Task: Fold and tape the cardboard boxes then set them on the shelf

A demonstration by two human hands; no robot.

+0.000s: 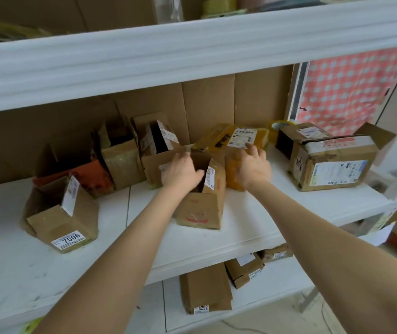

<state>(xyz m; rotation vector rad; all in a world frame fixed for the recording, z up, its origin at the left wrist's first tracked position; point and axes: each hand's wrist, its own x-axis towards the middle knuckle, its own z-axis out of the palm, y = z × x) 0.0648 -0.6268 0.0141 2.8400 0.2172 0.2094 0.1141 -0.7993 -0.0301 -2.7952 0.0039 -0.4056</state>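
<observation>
At nine o'clock on the shelf (240,227) sits the 7506 box (65,213), flaps up. At centre, my left hand (180,168) curls fingers and thumb over the open box (202,208) rim, probably steadying it for folding. At its one o'clock, my right hand (252,165) lies spread-fingered against the taped box (236,141), gripping nothing, seemingly nudging it aside for room.

White shelf (216,239) w/ cardboard boxes (65,220)

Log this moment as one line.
left hand grips open box rim | right hand touches taped parcel | place: middle shelf
</observation>
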